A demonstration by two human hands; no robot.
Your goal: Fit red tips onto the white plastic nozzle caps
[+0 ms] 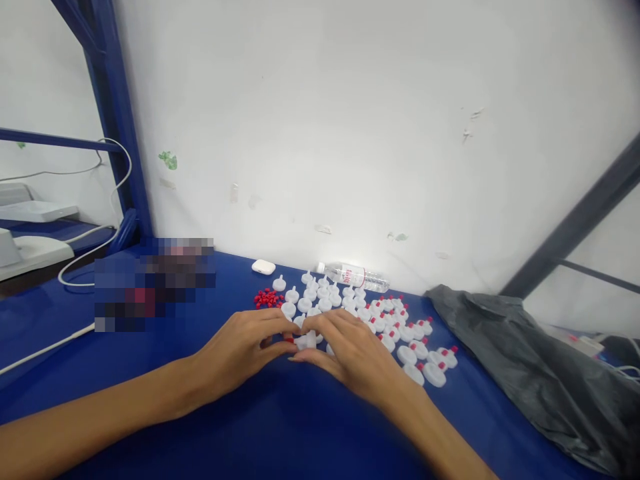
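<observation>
My left hand (243,347) is closed in a pinch on a small red cap (290,341). Facing it, my right hand (347,347) curls round a white plastic nozzle cap (303,342), its tip against the red cap; whether the two are joined I cannot tell. Just beyond my left fingers lies a pile of loose red caps (267,298). White nozzle caps (324,303) with bare tips stand behind both hands, partly hidden by them. To the right are several white nozzle caps with red tips (434,373).
A clear plastic bottle (353,275) lies along the wall, near a white earbud case (263,267). Dark grey plastic sheeting (520,373) covers the right side of the blue surface (280,427). A white cable (47,349) and a blurred-out patch (155,287) are at left.
</observation>
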